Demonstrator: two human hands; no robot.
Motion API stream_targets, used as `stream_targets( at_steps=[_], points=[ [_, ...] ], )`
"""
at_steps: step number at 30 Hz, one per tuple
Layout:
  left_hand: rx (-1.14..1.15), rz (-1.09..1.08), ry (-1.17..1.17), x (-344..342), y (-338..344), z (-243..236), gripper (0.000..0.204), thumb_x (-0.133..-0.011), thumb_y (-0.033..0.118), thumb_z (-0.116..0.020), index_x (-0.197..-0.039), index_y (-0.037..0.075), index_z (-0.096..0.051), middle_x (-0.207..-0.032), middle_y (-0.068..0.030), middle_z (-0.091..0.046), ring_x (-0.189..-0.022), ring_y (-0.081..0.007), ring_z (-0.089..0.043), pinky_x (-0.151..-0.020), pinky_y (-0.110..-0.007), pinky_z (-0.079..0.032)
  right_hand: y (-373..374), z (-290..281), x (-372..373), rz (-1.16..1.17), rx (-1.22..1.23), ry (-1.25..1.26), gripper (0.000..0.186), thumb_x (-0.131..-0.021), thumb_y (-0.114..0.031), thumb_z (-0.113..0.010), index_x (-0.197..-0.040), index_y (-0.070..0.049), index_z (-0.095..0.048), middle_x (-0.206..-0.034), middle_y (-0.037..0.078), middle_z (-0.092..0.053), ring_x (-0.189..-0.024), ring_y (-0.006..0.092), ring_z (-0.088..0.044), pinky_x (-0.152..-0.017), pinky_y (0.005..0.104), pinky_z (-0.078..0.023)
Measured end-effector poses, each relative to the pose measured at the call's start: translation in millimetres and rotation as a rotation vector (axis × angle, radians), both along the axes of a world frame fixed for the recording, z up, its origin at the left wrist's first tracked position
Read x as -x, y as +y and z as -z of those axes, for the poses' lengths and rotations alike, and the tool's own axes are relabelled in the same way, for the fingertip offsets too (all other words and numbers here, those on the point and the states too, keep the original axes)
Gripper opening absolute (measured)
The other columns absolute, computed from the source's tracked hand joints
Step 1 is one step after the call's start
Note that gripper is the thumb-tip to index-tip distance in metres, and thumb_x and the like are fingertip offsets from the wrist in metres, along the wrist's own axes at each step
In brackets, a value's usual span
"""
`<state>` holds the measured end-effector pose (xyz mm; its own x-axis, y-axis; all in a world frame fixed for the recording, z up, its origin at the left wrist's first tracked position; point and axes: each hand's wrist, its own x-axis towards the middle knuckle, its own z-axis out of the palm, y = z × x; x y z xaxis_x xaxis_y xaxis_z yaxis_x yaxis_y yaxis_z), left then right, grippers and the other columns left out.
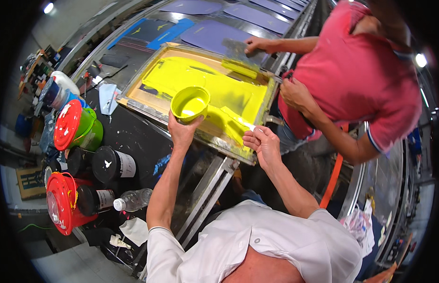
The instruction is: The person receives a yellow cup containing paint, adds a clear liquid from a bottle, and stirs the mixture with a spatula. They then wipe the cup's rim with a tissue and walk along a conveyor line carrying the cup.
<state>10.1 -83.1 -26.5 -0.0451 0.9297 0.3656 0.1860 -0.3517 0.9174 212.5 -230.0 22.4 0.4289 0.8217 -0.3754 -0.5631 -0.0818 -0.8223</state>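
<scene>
My left hand (pixel 182 131) is closed around a round tub (pixel 190 104), coated inside with bright yellow ink and tilted with its mouth toward me. In my right hand (pixel 264 145) I pinch the white handle of a spatula (pixel 234 116), whose blade is covered in the same yellow. Both hands are over the near side of a screen printing frame (pixel 146 108). Yellow ink (pixel 167 71) is spread thickly across its mesh. At the frame's far right, a co-worker's hand (pixel 258 45) grips a squeegee (pixel 239 68) with yellow along its lower edge.
The co-worker (pixel 356 80), in a red shirt, stands close on the right. To my left are a green bucket (pixel 91 132) with a red lid, a red bucket (pixel 71 203), several black jars (pixel 113 164) and a clear bottle (pixel 133 200). Purple panels (pixel 212 35) line the long table beyond.
</scene>
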Motion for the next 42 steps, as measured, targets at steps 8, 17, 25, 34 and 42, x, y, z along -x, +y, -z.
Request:
stream_targets(
  at_steps=[8,17,25,34,42],
  points=[
    [0.009,0.141,-0.009,-4,-13,5,0.072,-0.061,0.022,-0.089,-0.119,-0.002,-0.053,-0.110,-0.0151,-0.064,-0.101,-0.0261,-0.062,-0.088,-0.036,-0.048,-58,8,14,0.066,0.103,-0.127,0.022,-0.093,-0.011,-0.058,-0.109,0.003,-0.052,-0.088,0.016,-0.066,-0.072,0.0207,-0.068,-0.067,0.0307,-0.059],
    [-0.013,0.110,0.077,-2,-26,5,0.070,-0.063,0.021,-0.088,-0.119,-0.004,-0.053,-0.110,-0.0151,-0.063,-0.100,-0.0253,-0.061,-0.086,-0.036,-0.048,-111,9,4,0.041,0.021,0.154,0.024,-0.094,-0.011,-0.057,-0.113,0.003,-0.052,-0.090,0.017,-0.067,-0.076,0.0213,-0.069,-0.068,0.0310,-0.059],
    [0.053,0.095,0.112,-10,-40,2,0.069,-0.065,0.020,-0.087,-0.120,-0.004,-0.053,-0.112,-0.0136,-0.062,-0.101,-0.0230,-0.059,-0.088,-0.035,-0.047,-172,16,-10,-0.020,0.029,0.258,0.021,-0.096,-0.011,-0.054,-0.114,0.000,-0.054,-0.090,0.015,-0.068,-0.075,0.0193,-0.068,-0.067,0.0299,-0.058],
    [0.037,0.031,0.000,-29,-46,4,0.061,-0.070,0.017,-0.086,-0.119,-0.003,-0.056,-0.114,-0.0120,-0.062,-0.102,-0.0202,-0.058,-0.089,-0.032,-0.046,-290,62,-20,0.166,0.238,0.154,0.021,-0.095,-0.009,-0.054,-0.114,-0.001,-0.056,-0.087,0.014,-0.068,-0.071,0.0193,-0.068,-0.063,0.0302,-0.057],
    [0.127,-0.161,0.046,-44,-52,-8,0.078,-0.062,0.035,-0.090,-0.115,-0.007,-0.052,-0.112,-0.0202,-0.059,-0.104,-0.0299,-0.058,-0.090,-0.040,-0.046,-348,111,1,0.407,0.377,0.157,0.021,-0.093,-0.006,-0.053,-0.113,-0.001,-0.056,-0.087,0.014,-0.068,-0.072,0.0204,-0.067,-0.065,0.0313,-0.057]
  ],
)
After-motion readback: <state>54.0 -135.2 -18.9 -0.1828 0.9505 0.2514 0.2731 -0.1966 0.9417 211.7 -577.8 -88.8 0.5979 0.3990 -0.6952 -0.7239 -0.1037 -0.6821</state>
